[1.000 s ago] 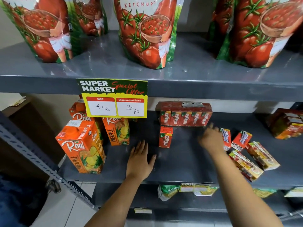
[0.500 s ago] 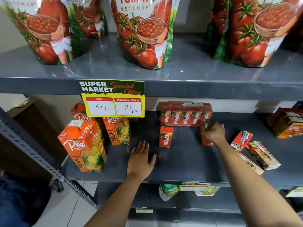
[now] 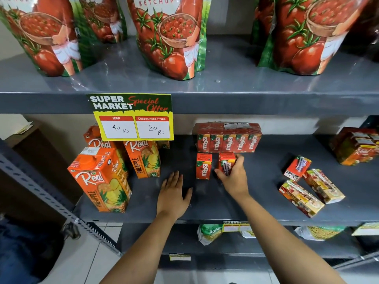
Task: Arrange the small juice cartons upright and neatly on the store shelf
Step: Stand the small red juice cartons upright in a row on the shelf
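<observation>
Grey metal shelf point(image 3: 256, 206): one small red Maaza carton point(image 3: 203, 166) upright; second red carton point(image 3: 226, 163) clamped in right hand point(image 3: 233, 177); three cartons point(image 3: 307, 187) lying flat; left hand point(image 3: 174, 194) flat, spread.

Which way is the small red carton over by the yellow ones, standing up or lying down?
Lying down. The small red carton rests flat on the shelf, its straw side facing up.

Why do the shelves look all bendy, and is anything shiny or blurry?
Head view: the wide lens bows the upper shelf and stretches the ketchup pouches; soft glare shines on that shelf's top; the held carton in the right hand looks slightly blurred; the corners darken.
</observation>
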`<state>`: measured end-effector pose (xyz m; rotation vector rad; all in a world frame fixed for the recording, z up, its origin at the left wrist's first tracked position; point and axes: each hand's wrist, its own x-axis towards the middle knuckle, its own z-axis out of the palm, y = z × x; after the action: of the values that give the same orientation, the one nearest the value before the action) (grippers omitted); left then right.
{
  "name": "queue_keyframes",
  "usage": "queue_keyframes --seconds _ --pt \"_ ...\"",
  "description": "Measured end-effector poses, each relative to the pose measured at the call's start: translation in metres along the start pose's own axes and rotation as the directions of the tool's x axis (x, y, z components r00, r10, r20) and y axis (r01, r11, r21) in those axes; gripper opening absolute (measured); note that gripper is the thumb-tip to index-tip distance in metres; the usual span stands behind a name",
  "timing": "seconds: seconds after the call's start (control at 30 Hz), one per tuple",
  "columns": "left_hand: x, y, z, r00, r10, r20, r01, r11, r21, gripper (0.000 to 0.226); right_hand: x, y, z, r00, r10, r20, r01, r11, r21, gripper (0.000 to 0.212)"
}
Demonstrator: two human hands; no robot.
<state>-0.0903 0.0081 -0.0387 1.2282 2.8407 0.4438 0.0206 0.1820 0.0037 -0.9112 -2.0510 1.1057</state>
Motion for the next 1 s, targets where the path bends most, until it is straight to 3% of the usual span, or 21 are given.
queue_keyframes --seconds 0.1,0.2,0.33,0.43,0.6,0.67,0.83,1.0 --pt "0.0 0.0 0.0 1.0 -0.003 0.001 0.003 1.0 -0.001 0.068 0.004 0.001 -0.01 0.992 0.011 0.124 -0.014 1.0 0.022 0.079" --pt "-0.001 0.0 0.0 1.0 -0.006 0.002 0.006 1.0 -0.005 0.068 0.007 0.008 -0.018 0.978 0.015 0.209 -0.022 0.999 0.029 0.067" --pt "-0.001 0.001 0.001 1.0 -0.005 -0.002 0.005 1.0 -0.013 0.068 0.008 0.012 -0.02 0.986 0.021 0.168 -0.012 0.998 -0.056 0.053" --pt "-0.001 0.001 0.0 1.0 -0.007 -0.006 0.007 1.0 -0.013 0.067 0.008 0.012 -0.018 0.99 -0.008 0.141 0.022 0.995 -0.099 0.066" --pt "-0.001 0.001 0.001 1.0 -0.005 -0.006 0.005 1.0 -0.012 0.067 0.008 0.006 -0.023 0.92 0.0 0.391 -0.019 0.999 0.042 0.078" --pt "-0.001 0.001 0.001 1.0 -0.006 -0.006 0.006 1.0 -0.016 0.067 0.009 0.008 -0.027 0.906 0.012 0.423 -0.041 0.997 0.059 0.077" --pt "-0.001 0.0 0.001 1.0 -0.005 -0.007 0.005 1.0 -0.019 0.067 0.012 0.006 -0.031 0.937 0.054 0.344 -0.062 0.998 0.011 0.064" --pt "-0.001 0.0 0.0 1.0 0.001 -0.016 -0.002 1.0 -0.029 0.066 0.001 0.007 -0.014 0.997 0.042 0.067 -0.021 0.957 -0.288 0.067"
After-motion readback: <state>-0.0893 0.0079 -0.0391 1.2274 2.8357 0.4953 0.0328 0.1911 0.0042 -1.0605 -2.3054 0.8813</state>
